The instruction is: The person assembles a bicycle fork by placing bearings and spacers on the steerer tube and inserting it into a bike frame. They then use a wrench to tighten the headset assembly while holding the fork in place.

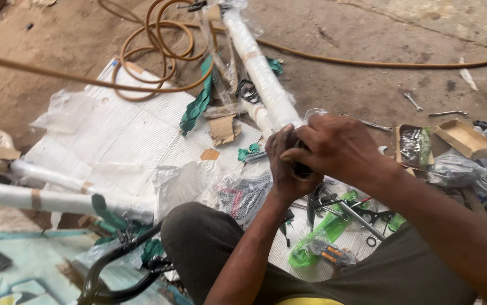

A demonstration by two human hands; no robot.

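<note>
Dirt floor, centre frame: both hands, left hand and right hand, clamp a dark part on white foam-wrapped bike tube. Wrapping mostly on; loose metal parts unfitted.

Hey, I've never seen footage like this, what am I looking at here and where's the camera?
There is one picture, taken by a camera worn on a person's head, looking down at their own bare hands. The left hand and right hand close together around the end of a white wrapped tube; something dark sits between them, too hidden to identify. On the dirt floor lie a white sheet, a coiled orange hose, a small open cardboard box, a spanner, and plastic bags of small parts. A black handlebar lies lower left.
</note>
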